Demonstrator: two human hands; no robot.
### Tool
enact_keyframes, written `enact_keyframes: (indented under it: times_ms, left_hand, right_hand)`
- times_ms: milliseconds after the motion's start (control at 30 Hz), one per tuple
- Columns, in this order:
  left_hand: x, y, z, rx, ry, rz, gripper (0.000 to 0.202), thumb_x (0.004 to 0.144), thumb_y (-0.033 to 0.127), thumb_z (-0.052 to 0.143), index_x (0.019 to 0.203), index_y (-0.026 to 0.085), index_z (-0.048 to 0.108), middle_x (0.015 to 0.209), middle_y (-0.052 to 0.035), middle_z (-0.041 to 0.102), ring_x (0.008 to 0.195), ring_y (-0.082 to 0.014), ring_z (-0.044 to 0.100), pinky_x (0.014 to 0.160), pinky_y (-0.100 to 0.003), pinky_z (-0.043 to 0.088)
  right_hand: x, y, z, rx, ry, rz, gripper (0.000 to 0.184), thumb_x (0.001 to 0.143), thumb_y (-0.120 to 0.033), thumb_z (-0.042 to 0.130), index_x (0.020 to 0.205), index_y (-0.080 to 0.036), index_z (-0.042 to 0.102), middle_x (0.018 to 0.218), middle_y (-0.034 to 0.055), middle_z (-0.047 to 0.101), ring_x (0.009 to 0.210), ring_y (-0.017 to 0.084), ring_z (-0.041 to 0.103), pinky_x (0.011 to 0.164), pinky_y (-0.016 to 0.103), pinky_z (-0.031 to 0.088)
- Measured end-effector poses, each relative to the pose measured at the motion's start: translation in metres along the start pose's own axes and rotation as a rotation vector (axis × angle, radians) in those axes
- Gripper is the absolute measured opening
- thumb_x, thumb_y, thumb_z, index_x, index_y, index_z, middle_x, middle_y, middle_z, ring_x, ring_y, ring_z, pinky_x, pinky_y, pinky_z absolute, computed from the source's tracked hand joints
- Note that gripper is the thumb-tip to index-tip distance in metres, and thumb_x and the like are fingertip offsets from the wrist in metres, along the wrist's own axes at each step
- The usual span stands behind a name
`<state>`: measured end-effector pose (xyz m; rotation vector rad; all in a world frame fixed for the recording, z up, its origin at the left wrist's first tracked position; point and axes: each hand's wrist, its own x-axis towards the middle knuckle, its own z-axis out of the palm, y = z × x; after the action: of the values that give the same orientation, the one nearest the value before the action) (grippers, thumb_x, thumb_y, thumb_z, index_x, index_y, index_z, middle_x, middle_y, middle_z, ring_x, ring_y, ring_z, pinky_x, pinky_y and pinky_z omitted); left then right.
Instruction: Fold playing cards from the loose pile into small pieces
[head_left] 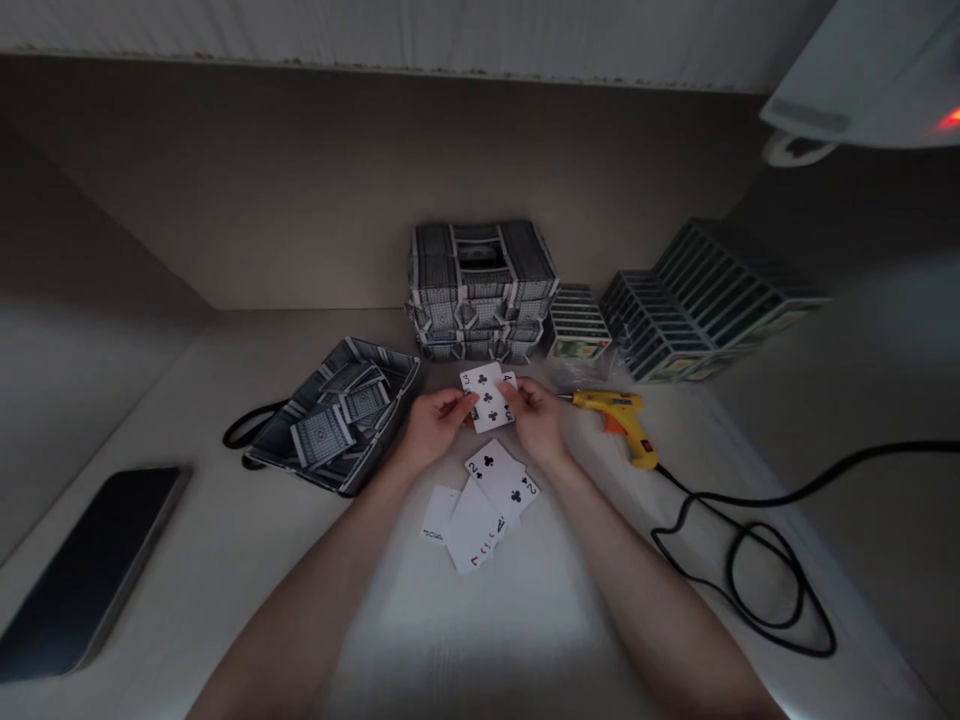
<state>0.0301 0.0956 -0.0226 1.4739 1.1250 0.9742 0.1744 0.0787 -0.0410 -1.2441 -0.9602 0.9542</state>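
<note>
Two playing cards (487, 405), centre of frame, pinched by left hand (436, 424) and right hand (538, 416) at opposite edges; presumably light, slick, springy, crease-prone: best held there.

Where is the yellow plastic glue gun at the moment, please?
In the head view, the yellow plastic glue gun lies on the pale tabletop, just right of the bare right hand and in front of the green-and-white boxes.

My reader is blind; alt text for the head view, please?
Left hand and right hand hold playing cards, three of clubs in front, with face-up cards nearer the viewer. An open box sits left, a yellow glue gun right.
</note>
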Motion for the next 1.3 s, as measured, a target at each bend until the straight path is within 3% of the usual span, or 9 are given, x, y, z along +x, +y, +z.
enact_keyframes:
  times_ms: [267, 467, 600, 767, 900, 1067, 1200, 1300]
  left_hand:
    - [0.000, -0.007, 0.000, 0.044, -0.002, 0.023, 0.031, 0.073, 0.043, 0.057, 0.060, 0.014, 0.059, 0.055, -0.0002, 0.059, 0.051, -0.0099, 0.051, 0.048, -0.020, 0.040]
    - [-0.001, -0.011, 0.002, 0.162, 0.137, 0.118, 0.029, 0.075, 0.039, 0.055, 0.060, 0.014, 0.056, 0.053, 0.0028, 0.051, 0.049, -0.0075, 0.044, 0.047, -0.019, 0.034]
    - [-0.002, -0.010, 0.001, 0.202, 0.223, 0.144, 0.025, 0.077, 0.036, 0.053, 0.068, 0.014, 0.059, 0.061, 0.0008, 0.057, 0.055, -0.0093, 0.050, 0.051, -0.019, 0.038]
    - [-0.005, -0.008, 0.001, 0.278, 0.247, 0.178, 0.027, 0.079, 0.038, 0.051, 0.076, 0.015, 0.063, 0.069, -0.0023, 0.064, 0.060, -0.0116, 0.056, 0.057, -0.021, 0.042]
    - [-0.011, -0.004, 0.003, 0.336, 0.294, 0.212, 0.027, 0.080, 0.038, 0.050, 0.081, 0.016, 0.065, 0.073, -0.0031, 0.066, 0.061, -0.0121, 0.057, 0.058, -0.021, 0.042]
    - [-0.021, 0.000, 0.010, 0.483, 0.300, 0.291, 0.028, 0.082, 0.037, 0.048, 0.078, 0.017, 0.066, 0.065, -0.0029, 0.064, 0.057, -0.0114, 0.055, 0.057, -0.022, 0.039]
    - [-0.029, 0.001, 0.019, 0.597, 0.199, 0.426, 0.026, 0.084, 0.033, 0.046, 0.077, 0.018, 0.066, 0.067, -0.0051, 0.065, 0.063, -0.0132, 0.058, 0.064, -0.023, 0.041]
    - [-0.031, 0.001, 0.022, 0.647, 0.177, 0.455, 0.027, 0.086, 0.031, 0.043, 0.079, 0.018, 0.066, 0.067, -0.0060, 0.065, 0.062, -0.0134, 0.058, 0.064, -0.024, 0.041]
  right_hand:
    - [-0.001, -0.004, 0.000, -0.026, -0.025, -0.008, 0.030, 0.069, -0.047, 0.060, 0.073, -0.018, 0.062, 0.062, 0.0006, 0.061, 0.053, 0.013, 0.050, 0.050, 0.024, 0.038]
    - [-0.002, -0.003, -0.002, -0.093, -0.050, -0.056, 0.031, 0.075, -0.047, 0.053, 0.074, -0.018, 0.063, 0.063, 0.0008, 0.061, 0.058, 0.014, 0.053, 0.053, 0.025, 0.041]
    - [-0.003, 0.002, -0.001, -0.082, -0.116, -0.066, 0.029, 0.075, -0.042, 0.054, 0.087, -0.019, 0.065, 0.076, 0.0035, 0.067, 0.069, 0.018, 0.059, 0.063, 0.030, 0.047]
    - [-0.004, 0.006, 0.001, -0.046, -0.166, -0.049, 0.028, 0.075, -0.042, 0.054, 0.089, -0.020, 0.065, 0.075, 0.0041, 0.068, 0.067, 0.019, 0.061, 0.062, 0.032, 0.049]
    - [-0.005, 0.010, 0.000, -0.124, -0.136, -0.116, 0.027, 0.077, -0.041, 0.052, 0.088, -0.020, 0.064, 0.075, 0.0040, 0.067, 0.066, 0.018, 0.060, 0.060, 0.030, 0.047]
    - [-0.014, 0.003, 0.000, -0.407, -0.033, -0.253, 0.025, 0.080, -0.037, 0.047, 0.086, -0.020, 0.065, 0.062, 0.0016, 0.061, 0.051, 0.014, 0.051, 0.052, 0.026, 0.039]
    - [-0.021, -0.001, 0.002, -0.546, 0.103, -0.304, 0.026, 0.080, -0.034, 0.046, 0.092, -0.019, 0.065, 0.064, 0.0041, 0.063, 0.052, 0.015, 0.053, 0.053, 0.027, 0.037]
    - [-0.022, 0.001, 0.003, -0.643, 0.104, -0.315, 0.027, 0.082, -0.032, 0.043, 0.093, -0.018, 0.063, 0.067, 0.0062, 0.064, 0.055, 0.017, 0.055, 0.054, 0.028, 0.039]
